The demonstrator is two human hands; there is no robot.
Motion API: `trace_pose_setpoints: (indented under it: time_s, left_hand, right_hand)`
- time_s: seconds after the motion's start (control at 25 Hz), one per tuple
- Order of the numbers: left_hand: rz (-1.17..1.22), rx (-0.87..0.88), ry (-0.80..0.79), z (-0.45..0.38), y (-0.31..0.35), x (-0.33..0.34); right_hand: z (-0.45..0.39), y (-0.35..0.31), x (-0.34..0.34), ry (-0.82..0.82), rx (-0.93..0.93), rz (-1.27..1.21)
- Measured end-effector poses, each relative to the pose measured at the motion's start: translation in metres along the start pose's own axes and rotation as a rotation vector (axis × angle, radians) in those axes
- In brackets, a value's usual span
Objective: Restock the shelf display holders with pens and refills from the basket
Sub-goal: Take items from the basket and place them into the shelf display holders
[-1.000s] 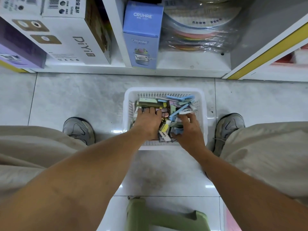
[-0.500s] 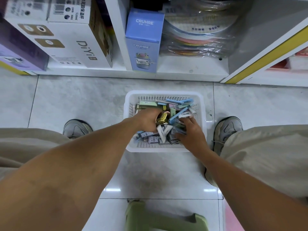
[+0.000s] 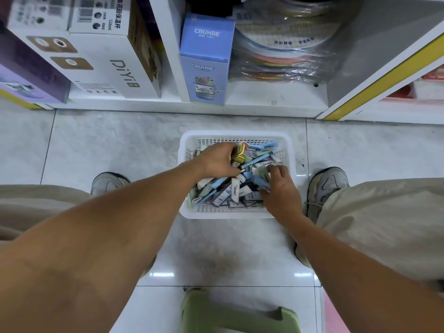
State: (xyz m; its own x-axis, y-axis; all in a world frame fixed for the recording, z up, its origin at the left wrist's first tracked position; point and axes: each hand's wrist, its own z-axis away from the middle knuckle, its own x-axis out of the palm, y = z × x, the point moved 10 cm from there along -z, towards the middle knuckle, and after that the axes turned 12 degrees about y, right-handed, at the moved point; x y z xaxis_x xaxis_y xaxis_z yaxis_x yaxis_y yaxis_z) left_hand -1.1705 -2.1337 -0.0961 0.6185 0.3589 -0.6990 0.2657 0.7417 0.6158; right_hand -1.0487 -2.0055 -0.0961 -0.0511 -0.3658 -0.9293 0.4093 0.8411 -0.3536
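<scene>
Sitting on the pale floor tiles between two grey shoes, the white basket (image 3: 236,213) is heaped with pen and refill packs (image 3: 230,192). The left hand (image 3: 217,161) reaches into its far left part with fingers curled round a bunch of yellow-olive packs (image 3: 239,155). The right hand (image 3: 282,192) rests on the heap at the near right — fingers bent among blue and white packs, though a firm grip cannot be made out. Beyond stands a blue CRUHRE box (image 3: 206,58) on the white shelf (image 3: 264,97); a green stool (image 3: 237,313) lies nearest.

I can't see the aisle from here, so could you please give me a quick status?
Left hand grips yellow packs. Right hand sorting in basket. Nothing blocking.
</scene>
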Motion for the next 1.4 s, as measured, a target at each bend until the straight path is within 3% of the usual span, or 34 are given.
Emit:
trace_pose_setpoints:
  time_s: [0.16,0.36,0.56,0.64,0.72,0.8,1.0,1.28,1.4]
  left_hand:
    - [0.029,-0.009,0.101,-0.004,0.005,-0.009]
    - [0.097,0.019,0.106,-0.008,0.023,-0.005]
    - [0.6,-0.368,0.11,-0.004,-0.008,0.003]
    - [0.782,-0.525,0.09,0.006,-0.024,0.009]
    - [0.834,-0.632,0.069,0.017,-0.037,0.014]
    - [0.919,-0.69,0.032,0.028,-0.039,0.022]
    - [1.081,-0.738,-0.112,0.042,-0.022,0.041]
    - [1.111,-0.732,-0.108,0.038,-0.015,0.033]
    - [1.089,-0.729,-0.113,0.039,-0.01,0.032]
  right_hand:
    - [-0.005,-0.002,0.01,-0.066,-0.059,0.104]
    - [-0.014,-0.004,0.019,-0.116,-0.072,0.097]
    - [-0.017,0.0,0.025,-0.187,0.019,0.017]
    - [-0.02,0.006,0.024,-0.25,0.185,-0.131]
    - [-0.02,0.006,0.021,-0.302,0.401,-0.483]
    - [-0.021,-0.011,0.014,-0.349,0.429,-0.724]
    - [-0.023,-0.039,0.013,-0.397,0.399,-0.835]
    - [-0.018,-0.044,0.014,-0.53,0.548,-1.102]
    - [-0.023,-0.036,0.007,-0.438,0.551,-1.081]
